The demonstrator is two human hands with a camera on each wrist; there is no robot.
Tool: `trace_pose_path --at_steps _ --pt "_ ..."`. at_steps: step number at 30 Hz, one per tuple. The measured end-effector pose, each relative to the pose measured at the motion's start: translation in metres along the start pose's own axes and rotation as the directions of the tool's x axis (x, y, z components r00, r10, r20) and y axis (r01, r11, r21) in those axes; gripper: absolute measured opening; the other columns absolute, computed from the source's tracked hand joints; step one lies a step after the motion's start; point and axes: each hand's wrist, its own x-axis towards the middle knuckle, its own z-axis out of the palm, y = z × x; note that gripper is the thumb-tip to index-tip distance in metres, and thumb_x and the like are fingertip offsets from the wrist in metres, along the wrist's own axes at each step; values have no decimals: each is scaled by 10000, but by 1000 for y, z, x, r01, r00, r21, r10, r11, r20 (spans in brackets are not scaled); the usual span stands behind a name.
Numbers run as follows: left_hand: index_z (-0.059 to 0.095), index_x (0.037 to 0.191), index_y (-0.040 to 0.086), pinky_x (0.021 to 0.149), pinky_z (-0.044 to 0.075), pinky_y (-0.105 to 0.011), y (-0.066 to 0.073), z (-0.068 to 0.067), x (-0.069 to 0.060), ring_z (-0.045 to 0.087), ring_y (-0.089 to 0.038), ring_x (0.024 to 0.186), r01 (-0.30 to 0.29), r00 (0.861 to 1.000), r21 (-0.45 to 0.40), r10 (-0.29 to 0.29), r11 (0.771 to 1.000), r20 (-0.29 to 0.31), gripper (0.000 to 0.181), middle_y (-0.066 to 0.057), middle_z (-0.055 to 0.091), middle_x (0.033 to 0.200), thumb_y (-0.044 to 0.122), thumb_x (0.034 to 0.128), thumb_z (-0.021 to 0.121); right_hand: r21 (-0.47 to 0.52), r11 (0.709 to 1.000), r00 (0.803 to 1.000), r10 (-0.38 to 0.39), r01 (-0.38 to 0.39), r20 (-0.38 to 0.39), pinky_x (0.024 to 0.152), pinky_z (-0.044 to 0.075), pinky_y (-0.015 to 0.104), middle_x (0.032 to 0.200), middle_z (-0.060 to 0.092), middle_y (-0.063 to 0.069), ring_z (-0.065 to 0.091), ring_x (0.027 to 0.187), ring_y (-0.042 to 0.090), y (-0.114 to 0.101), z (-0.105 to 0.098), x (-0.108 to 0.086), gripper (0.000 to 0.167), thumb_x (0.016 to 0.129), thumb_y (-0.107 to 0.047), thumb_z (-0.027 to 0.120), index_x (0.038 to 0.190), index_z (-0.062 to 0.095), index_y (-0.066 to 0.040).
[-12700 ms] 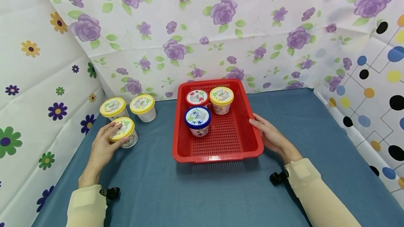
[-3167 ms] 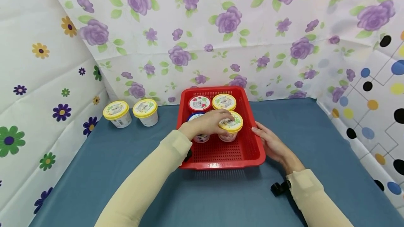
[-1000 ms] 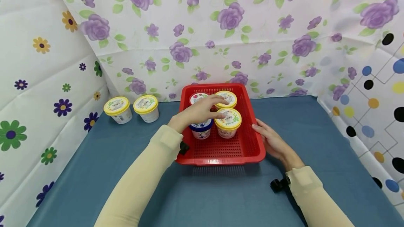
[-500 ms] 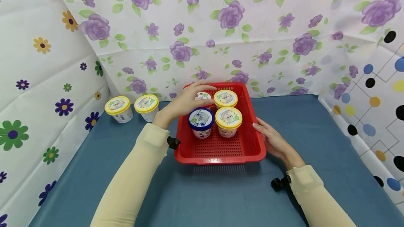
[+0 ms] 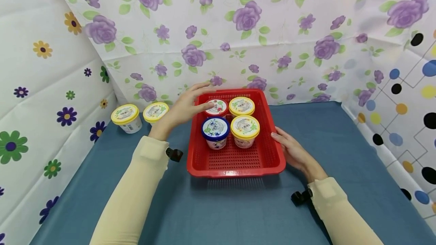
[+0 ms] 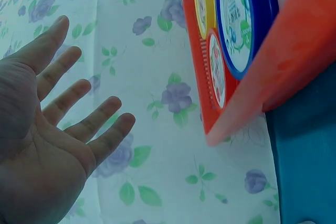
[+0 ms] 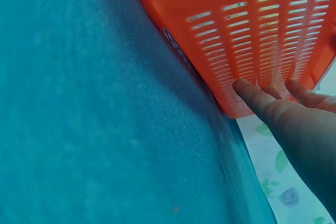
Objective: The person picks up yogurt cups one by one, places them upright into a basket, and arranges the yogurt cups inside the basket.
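Note:
A red plastic basket (image 5: pixel 235 172) holds a red-lidded cup (image 5: pixel 218 105), a blue-lidded cup (image 5: pixel 216 127) and two yellow-lidded cups, one at the back (image 5: pixel 242 105) and one in front (image 5: pixel 245 126). My left hand (image 5: pixel 185 105) hovers over the basket's left back edge, fingers spread, holding nothing; the left wrist view shows its bare palm (image 6: pixel 47 145). My right hand (image 5: pixel 294 150) holds the basket's right side, thumb over the rim. In the right wrist view, fingers (image 7: pixel 257 100) lie against the slotted outer wall.
Two more yellow-lidded cups, one at the far left (image 5: pixel 126 118) and one beside it (image 5: pixel 155 112), stand on the blue cloth (image 5: pixel 238 211). The second is partly hidden by my left hand. A flowered sheet (image 5: pixel 163 41) hangs behind.
A third yellow-lidded cup from the left now stands in the basket, released by my left hand. That hand has since moved left, off the cups. My right hand stays at the basket.

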Motion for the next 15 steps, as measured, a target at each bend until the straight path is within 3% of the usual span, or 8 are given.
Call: trace_pose_path --at_steps 7,15 --pt "554 1513 172 1177 326 -615 -10 -3 -7 287 -309 1534 32 999 -46 -34 998 -33 529 -53 292 1680 284 1019 704 -5 1000 1000 -1 1 -6 955 576 415 1525 469 254 653 1232 247 1 0 1 594 1133 -304 444 1637 210 -92" --pt "522 1532 133 1142 368 -632 -21 -4 -17 262 -367 1539 49 993 6 -48 999 -107 580 -99 244 1697 284 1007 718 -13 1000 1000 -8 8 -4 952 577 397 1489 525 194 657 1223 234 2 -2 1 616 1131 -308 450 1640 195 -75"
